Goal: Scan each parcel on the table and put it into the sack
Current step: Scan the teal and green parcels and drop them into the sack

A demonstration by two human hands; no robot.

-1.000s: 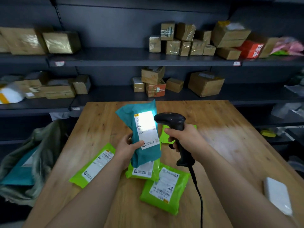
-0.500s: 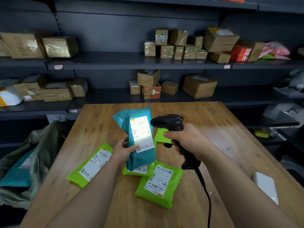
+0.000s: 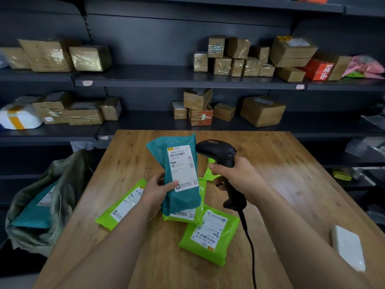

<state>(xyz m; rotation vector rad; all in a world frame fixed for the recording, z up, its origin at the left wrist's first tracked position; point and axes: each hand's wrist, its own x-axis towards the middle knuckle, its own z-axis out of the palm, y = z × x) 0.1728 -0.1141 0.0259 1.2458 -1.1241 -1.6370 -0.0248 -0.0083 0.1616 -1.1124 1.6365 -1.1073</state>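
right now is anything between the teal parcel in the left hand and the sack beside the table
Nothing visible blocks it. The left hand holds the teal parcel up above the table, and the sack gapes open off the table's left edge. Only a green parcel lies flat on the table under that path.

Bare wood of the wooden table (image 3: 287, 180) spans the upper middle and right of the frame. In the lower middle bright green plastic mailers (image 3: 208, 238) crowd it, a black cable (image 3: 251, 247) trails beside them, and a flat white box (image 3: 348, 249) sits lower right. The grey-green fabric sack (image 3: 62, 184) gapes at left.
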